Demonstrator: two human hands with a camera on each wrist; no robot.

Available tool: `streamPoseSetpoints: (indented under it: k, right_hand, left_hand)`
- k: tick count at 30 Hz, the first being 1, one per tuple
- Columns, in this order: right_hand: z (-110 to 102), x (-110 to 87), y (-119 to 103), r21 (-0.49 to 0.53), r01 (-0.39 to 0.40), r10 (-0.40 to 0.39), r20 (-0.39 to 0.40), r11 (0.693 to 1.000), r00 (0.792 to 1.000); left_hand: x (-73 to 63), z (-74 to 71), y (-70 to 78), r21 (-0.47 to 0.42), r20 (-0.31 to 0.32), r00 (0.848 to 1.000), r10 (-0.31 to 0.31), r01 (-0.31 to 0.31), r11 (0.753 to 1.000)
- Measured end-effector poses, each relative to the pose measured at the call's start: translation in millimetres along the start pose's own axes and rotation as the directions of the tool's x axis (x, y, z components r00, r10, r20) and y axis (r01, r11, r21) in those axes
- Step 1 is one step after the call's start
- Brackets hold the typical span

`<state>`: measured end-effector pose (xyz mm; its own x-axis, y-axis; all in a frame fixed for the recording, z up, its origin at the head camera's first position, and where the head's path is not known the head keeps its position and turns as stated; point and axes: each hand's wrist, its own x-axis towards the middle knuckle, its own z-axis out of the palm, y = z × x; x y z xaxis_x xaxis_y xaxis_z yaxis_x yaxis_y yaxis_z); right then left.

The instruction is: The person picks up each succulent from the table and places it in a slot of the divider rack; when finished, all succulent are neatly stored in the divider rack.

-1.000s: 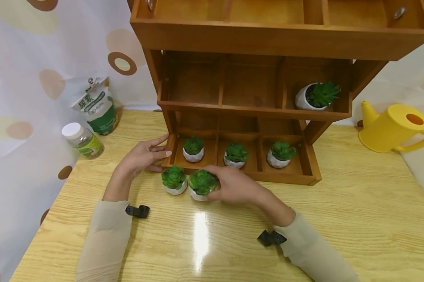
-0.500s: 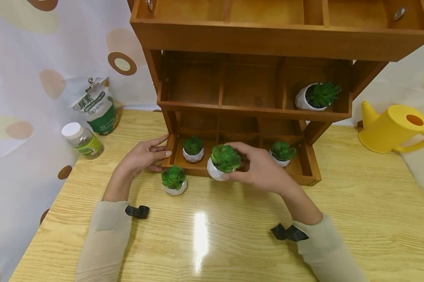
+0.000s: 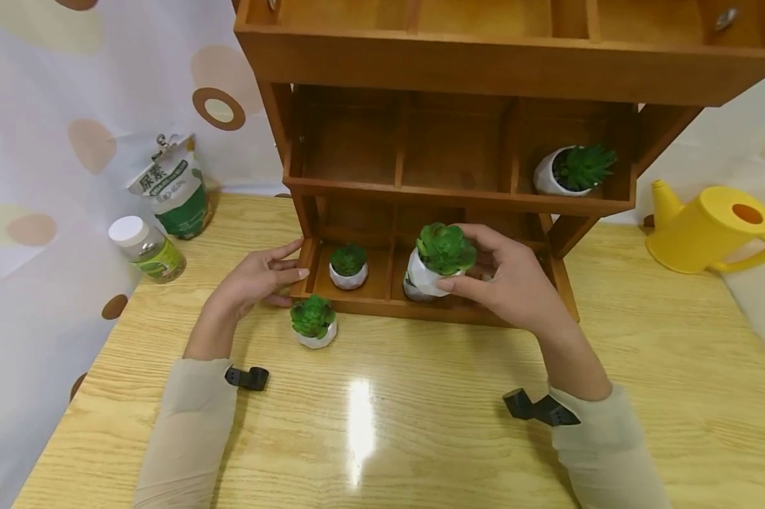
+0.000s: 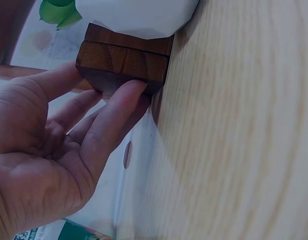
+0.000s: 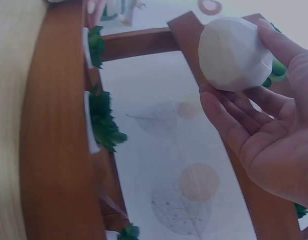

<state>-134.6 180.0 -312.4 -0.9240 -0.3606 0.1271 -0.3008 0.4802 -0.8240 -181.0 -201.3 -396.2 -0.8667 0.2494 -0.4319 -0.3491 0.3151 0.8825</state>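
My right hand grips a small potted succulent by its white faceted pot, thumb on the near side. It is raised in front of the wooden shelf's bottom tier and overlaps the middle compartment, mostly hiding the pot there. The right wrist view shows the held pot from beneath, up off the lower tier. My left hand touches the left end of the bottom tier with extended fingers; the left wrist view shows fingertips against the wooden corner. Another succulent stands on the table by that corner.
One succulent sits in the bottom tier's left compartment, and a spiky one leans in the middle tier's right compartment. A yellow watering can stands right. At left are a white-capped jar and a green-and-white bag.
My right hand has lifted the succulent from the table beside the other one and carried it up and right to the bottom tier. My left hand stays at the shelf's corner.
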Motion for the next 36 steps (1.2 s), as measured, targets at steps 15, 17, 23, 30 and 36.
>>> streamPoseSetpoints:
  k: [15,17,23,30,36]
  right_hand:
    - [-16.6,-6.6,-5.2,0.134,0.159,-0.112,-0.306,0.978,0.945]
    - [-19.3,-7.6,-5.7,0.130,0.157,-0.109,-0.316,0.979,0.943]
    - [-24.5,-9.1,-8.0,0.122,0.148,-0.102,-0.326,0.981,0.940]
    - [-22.1,-9.4,-11.0,0.196,0.187,-0.119,-0.314,0.963,0.942]
    - [-22.3,-8.3,-13.4,0.180,0.199,-0.136,-0.311,0.963,0.941]
  left_hand:
    - [-0.7,-1.4,1.2,0.008,0.002,1.000,-0.007,0.007,1.000]
    - [-1.0,-1.5,1.5,0.007,0.002,1.000,-0.007,0.007,1.000]
    - [-1.6,-2.2,2.7,0.009,0.001,1.000,0.000,0.000,1.000]
    - [-3.0,-2.8,2.1,0.009,0.006,1.000,-0.005,0.005,1.000]
    - [-2.3,1.1,2.5,0.024,0.001,1.000,0.004,-0.004,1.000]
